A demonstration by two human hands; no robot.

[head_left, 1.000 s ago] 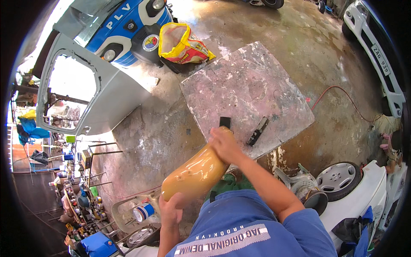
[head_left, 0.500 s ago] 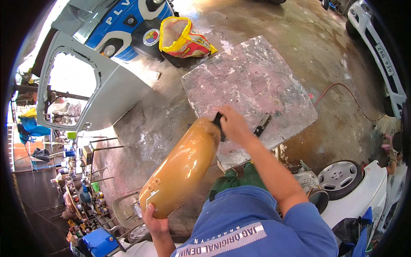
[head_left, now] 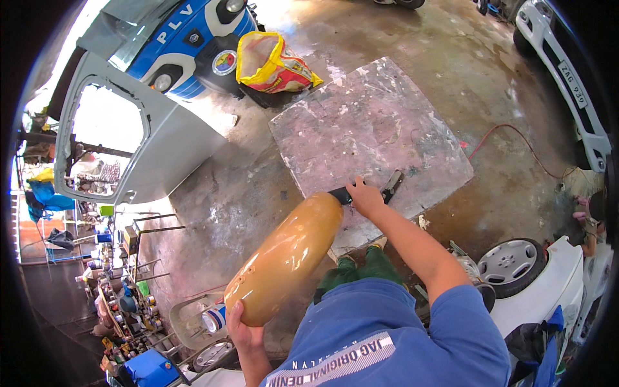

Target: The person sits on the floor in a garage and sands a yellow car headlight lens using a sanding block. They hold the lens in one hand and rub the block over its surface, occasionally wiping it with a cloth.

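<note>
A long, curved, glossy tan panel (head_left: 284, 258), shaped like a motorcycle fender, is held slanting in front of my body, with small holes near its lower end. My left hand (head_left: 245, 329) grips that lower end, thumb on the top face and the other fingers hidden beneath. At the upper end my right hand (head_left: 366, 198) has its fingers closed on a flat black strip (head_left: 340, 195) that touches the panel's edge. Whether the strip is separate from the panel I cannot tell. Close beyond this hand a dark, narrow tool (head_left: 392, 185) lies on a paint-spotted board (head_left: 380, 122).
A yellow-and-red sack (head_left: 274, 64) stands beyond the board, near a blue-and-white vehicle (head_left: 193, 39). At left stand a bare car door (head_left: 174, 142) and a cluttered rack (head_left: 129, 290). A wheel (head_left: 511, 264) lies at right; a red hose (head_left: 516, 126) crosses the floor.
The panel has shifted right and tilted slightly. My right hand has moved right and down with the black strip, now more fully in sight. A white-and-blue can has come into view beside the left hand.
</note>
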